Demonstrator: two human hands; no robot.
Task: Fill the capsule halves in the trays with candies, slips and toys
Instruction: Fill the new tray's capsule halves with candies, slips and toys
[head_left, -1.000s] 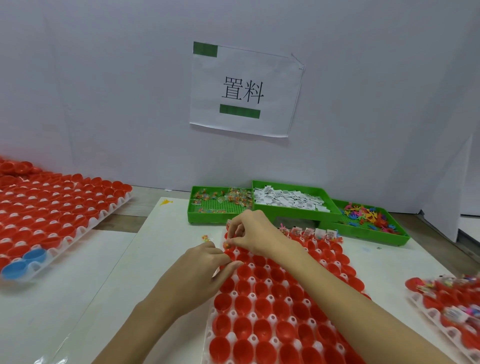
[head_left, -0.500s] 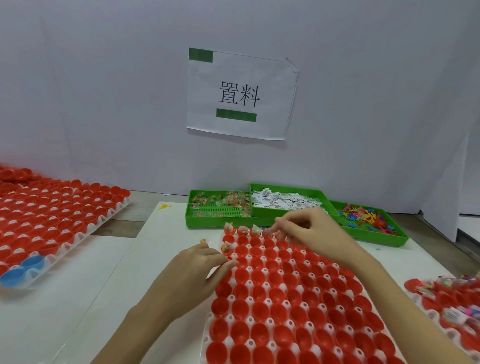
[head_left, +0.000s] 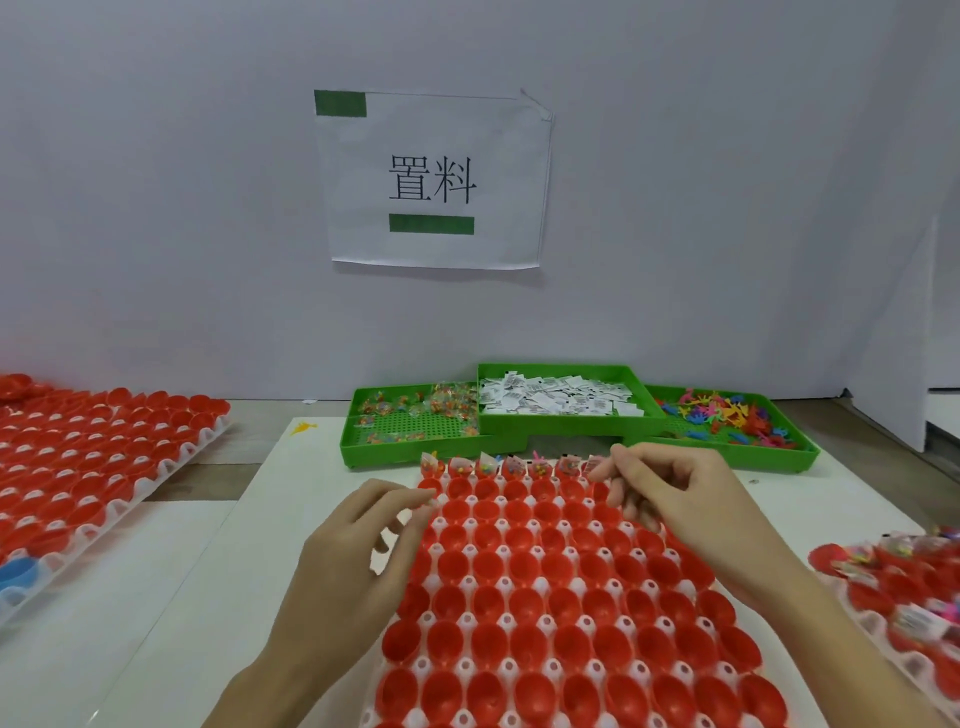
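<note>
- Head view: the right hand (head_left: 670, 499) hovers over the far right end of the middle white tray of red plastic capsule halves (head_left: 550, 597), fingers curled; whether it pinches anything, I cannot tell.
- The left hand (head_left: 358, 545) rests at the tray's near-left edge, fingertips drawn together; contents not visible.
- Only the farthest row (head_left: 511, 467) of this tray holds wrapped candy packets; all nearer rows stand empty.
- Supplies lie beyond: green tray of wrapped candies (head_left: 415, 415), green tray of white paper slips (head_left: 558, 397), green tray of coloured plastic toys (head_left: 727, 415).
- The left tray of red halves (head_left: 88, 457) looks unfilled; the right tray (head_left: 904, 587) looks filled.
- Judgement: early stage; slips and toys remain.
</note>
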